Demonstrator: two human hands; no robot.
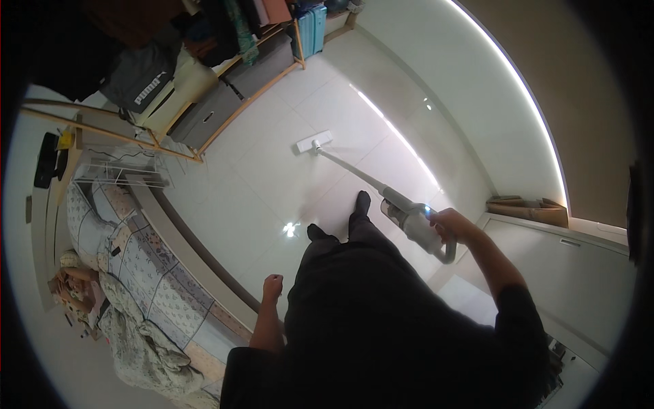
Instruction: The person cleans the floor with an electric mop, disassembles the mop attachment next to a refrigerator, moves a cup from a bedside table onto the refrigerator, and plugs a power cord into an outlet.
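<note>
My right hand (452, 225) grips the handle of a white cordless stick vacuum cleaner (409, 209), with a small light glowing near the thumb. Its long tube (352, 171) slants away from me to a flat floor head (314, 141), which rests on the pale tiled floor (260, 153). The clear dust cup (393, 209) hangs under the body. Down at my left side, my left hand (273, 287) is curled into a fist, and I see nothing in it. Both my feet, in dark socks, stand on the tiles behind the floor head.
A bed (168, 286) with patchwork bedding runs along the left, where a person (76, 289) lies. Beyond it stand a white wire rack (122, 171), a wooden clothes rack (250, 105) with grey storage boxes (207, 115), and a turquoise suitcase (310, 31). Cardboard (526, 210) lies atop the right-hand white cabinet (552, 260).
</note>
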